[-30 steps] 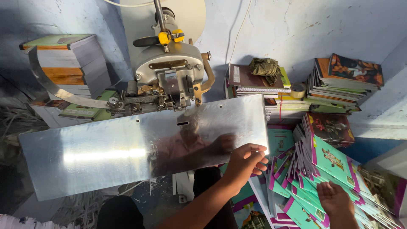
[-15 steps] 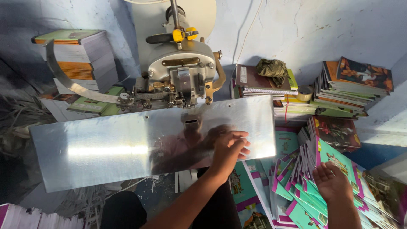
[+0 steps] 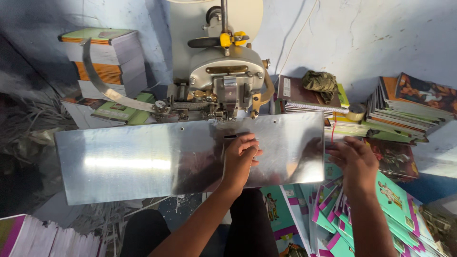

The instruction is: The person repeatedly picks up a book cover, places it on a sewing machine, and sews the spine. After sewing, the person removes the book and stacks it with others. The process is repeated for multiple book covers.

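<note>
My left hand (image 3: 240, 157) rests on the shiny metal plate (image 3: 143, 159) of a stitching machine (image 3: 223, 83), fingers curled near a small slot under the machine head, nothing visibly in it. My right hand (image 3: 354, 162) hovers with spread fingers at the plate's right edge, just above a fanned pile of green and pink booklets (image 3: 362, 219). It holds nothing.
Stacks of booklets (image 3: 112, 59) stand at the back left beside a curved metal strip. More notebooks (image 3: 409, 107) and a crumpled olive cloth (image 3: 321, 81) lie at the back right. Paper trimmings (image 3: 28, 128) pile at the left. A white paper stack (image 3: 43, 238) sits bottom left.
My left hand slid left and up across the plate toward the slot under the machine head. My right hand rose from the booklet pile to the plate's right edge.
</note>
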